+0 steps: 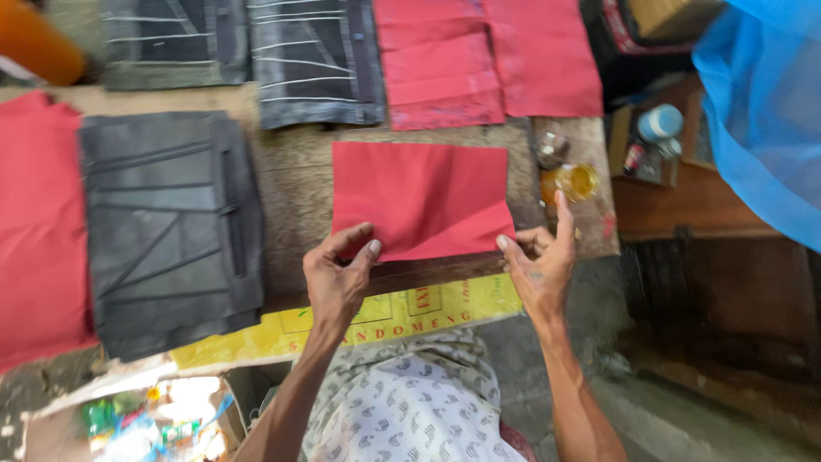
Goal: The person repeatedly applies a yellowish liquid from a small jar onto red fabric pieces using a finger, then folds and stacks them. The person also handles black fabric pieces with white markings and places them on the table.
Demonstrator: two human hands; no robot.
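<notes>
1. Pinching the near edge of a red sheet (419,198) at both lower corners, left hand (336,278) on one, right hand (540,267) on the other.
2. Left thumb lying on top of the sheet just inside its corner, remaining fingers curling under the table (295,184) edge; a narrow pinch, closing on the sheet.
3. Right thumb pressing the opposite corner, index finger sticking up free, other fingers tucked beneath; again a narrow pinch on the sheet.
4. Lying flat between the two grips and stretching away from them, the sheet resting on the worn wooden top, its near edge hanging just over the table's front.
5. Judging by the soft creases running out from the grips: light, thin, limp stuff, probably cloth or non-woven material, sagging wherever unsupported and sliding easily over the wood.
6. Best held as now, at two corners of one edge, keeping it taut; taking it by one point likely meaning drooping and folding.
7. Beyond the far edge: more red pieces (487,60) and a dark grey striped piece (316,60).
8. Out past the left grip: a grey folded piece (167,231), and a further red piece (34,231) beyond it.
9. Just past the right fingertip: a small jar of yellowish liquid (578,181).
10. Below the grips: a yellow printed strip (359,321) under the table edge.
</notes>
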